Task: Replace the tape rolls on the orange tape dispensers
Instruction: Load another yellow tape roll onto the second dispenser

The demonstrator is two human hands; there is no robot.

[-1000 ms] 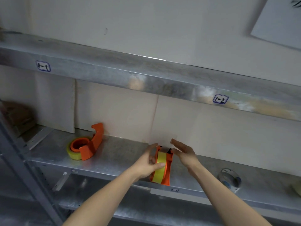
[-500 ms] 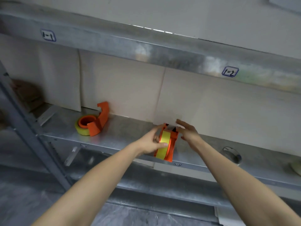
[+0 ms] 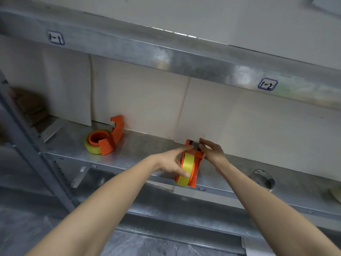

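Observation:
An orange tape dispenser stands on edge at the front of the metal shelf, with a yellow tape roll mounted in it. My left hand grips the dispenser's left side, thumb on the yellow roll. My right hand holds the dispenser's top right end near the cutter. A second orange tape dispenser lies on its side further left on the shelf, with its own yellow roll on the hub.
An upper shelf overhangs the work area, marked with labels. A grey round object lies on the shelf to the right. A pale roll edge shows at far right. A shelf upright stands at left.
The camera has tilted down slightly. Both hands stay on the dispenser; my right hand has closed in from hovering beside it to gripping its top end.

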